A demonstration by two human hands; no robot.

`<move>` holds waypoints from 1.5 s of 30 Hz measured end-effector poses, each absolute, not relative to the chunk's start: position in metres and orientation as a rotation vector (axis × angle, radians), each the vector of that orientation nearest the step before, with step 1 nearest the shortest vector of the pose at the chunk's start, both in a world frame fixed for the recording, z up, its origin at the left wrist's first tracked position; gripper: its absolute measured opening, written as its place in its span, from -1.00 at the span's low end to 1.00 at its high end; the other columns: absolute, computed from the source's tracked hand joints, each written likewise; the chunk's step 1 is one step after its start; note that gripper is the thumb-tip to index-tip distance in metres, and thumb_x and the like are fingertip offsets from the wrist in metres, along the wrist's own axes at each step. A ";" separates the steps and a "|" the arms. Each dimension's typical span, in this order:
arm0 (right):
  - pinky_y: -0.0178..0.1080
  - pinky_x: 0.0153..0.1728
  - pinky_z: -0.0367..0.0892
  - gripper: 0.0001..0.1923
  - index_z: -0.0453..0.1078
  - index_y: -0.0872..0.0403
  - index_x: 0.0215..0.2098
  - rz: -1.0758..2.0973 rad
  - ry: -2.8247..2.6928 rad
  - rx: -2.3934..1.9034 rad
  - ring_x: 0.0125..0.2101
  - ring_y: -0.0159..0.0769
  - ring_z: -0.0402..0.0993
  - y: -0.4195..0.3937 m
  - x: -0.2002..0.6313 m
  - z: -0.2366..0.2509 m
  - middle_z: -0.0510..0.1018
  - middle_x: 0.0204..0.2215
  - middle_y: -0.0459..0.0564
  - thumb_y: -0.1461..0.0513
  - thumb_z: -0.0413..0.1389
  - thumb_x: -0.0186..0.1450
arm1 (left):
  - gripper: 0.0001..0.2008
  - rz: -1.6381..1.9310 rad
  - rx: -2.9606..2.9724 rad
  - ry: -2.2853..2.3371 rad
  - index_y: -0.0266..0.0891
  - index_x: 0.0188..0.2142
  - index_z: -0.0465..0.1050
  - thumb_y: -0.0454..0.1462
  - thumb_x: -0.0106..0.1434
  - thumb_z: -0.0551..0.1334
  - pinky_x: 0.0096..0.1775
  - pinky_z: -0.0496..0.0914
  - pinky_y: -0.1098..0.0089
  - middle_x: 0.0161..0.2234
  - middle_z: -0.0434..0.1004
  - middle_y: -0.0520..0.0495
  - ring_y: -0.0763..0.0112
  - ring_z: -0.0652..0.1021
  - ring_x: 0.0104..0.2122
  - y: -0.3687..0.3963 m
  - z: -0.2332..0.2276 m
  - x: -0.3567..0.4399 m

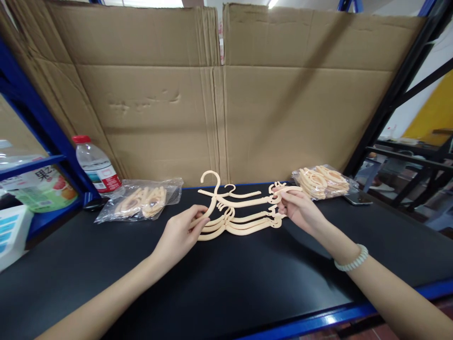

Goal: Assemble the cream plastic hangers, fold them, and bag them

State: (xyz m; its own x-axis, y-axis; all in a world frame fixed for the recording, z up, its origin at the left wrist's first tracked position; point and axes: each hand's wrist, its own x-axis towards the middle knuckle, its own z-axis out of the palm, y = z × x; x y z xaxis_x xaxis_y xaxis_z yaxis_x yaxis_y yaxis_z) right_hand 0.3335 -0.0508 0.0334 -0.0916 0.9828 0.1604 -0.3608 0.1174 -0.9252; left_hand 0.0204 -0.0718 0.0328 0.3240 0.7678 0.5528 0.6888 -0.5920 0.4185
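Observation:
A cream plastic hanger is held above the black table, its hook pointing up. My left hand is closed on its left arm, thumb against fingers. At its right end, my right hand pinches a cream piece that reaches to the hanger's tip; whether it is a separate part I cannot tell. Just under and in front of the held one lies a stack of similar hangers, hooks gathered in the middle. Another hanger shows behind, partly hidden.
On the left a clear bag of cream hanger pieces lies by a red-capped water bottle. A second bag and a phone lie at the right. Cardboard walls the back of the table; blue posts stand left.

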 end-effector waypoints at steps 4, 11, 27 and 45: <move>-0.40 -0.55 0.29 -0.74 0.54 0.06 -0.35 1.311 -1.101 -0.815 -0.56 -0.48 0.29 -0.044 0.349 0.038 0.43 -0.55 -0.14 0.13 0.36 0.01 | -0.85 0.832 2.650 1.434 -0.19 -0.24 0.32 -0.18 0.33 0.06 -0.44 0.31 0.45 -0.47 0.43 0.05 0.41 0.47 -0.50 -0.069 0.051 0.006; -0.27 -0.33 0.39 -0.66 0.53 0.06 -0.33 1.186 -1.460 -1.118 -0.45 -0.39 0.42 -0.039 0.384 0.049 0.56 -0.39 -0.06 0.09 0.39 -0.04 | -0.82 0.373 3.063 1.321 -0.25 -0.37 0.31 -0.32 0.33 0.00 -0.32 0.29 0.32 -0.36 0.40 -0.09 0.27 0.42 -0.34 -0.086 0.077 0.004; -0.32 -0.53 0.22 -0.94 0.41 0.10 -0.56 0.694 -2.289 -1.581 -0.57 -0.32 0.39 -0.028 0.388 0.022 0.48 -0.64 -0.07 0.26 0.12 0.01 | -0.87 -0.029 3.079 1.415 -0.24 -0.42 0.38 -0.41 0.25 0.14 -0.36 0.28 0.34 -0.37 0.50 -0.04 0.29 0.49 -0.34 -0.090 0.051 0.023; 0.02 0.13 0.20 -0.52 0.21 0.12 0.15 -0.015 -2.345 -1.266 0.14 -0.04 0.24 -0.056 0.336 0.013 0.36 0.10 0.21 0.05 -0.12 0.38 | -0.43 0.435 2.796 1.627 -0.25 0.24 0.07 -0.16 0.29 0.13 0.14 0.19 -0.01 0.26 0.12 -0.28 0.00 0.22 0.20 -0.101 0.014 0.040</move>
State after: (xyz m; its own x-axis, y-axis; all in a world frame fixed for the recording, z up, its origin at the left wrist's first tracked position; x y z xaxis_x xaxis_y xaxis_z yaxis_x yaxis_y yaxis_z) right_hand 0.3360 -0.0564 0.0129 -0.4623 0.7867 0.4092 0.7920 0.5738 -0.2085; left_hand 0.0402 -0.1015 0.0140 0.4692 0.8346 0.2884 0.8672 -0.4972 0.0280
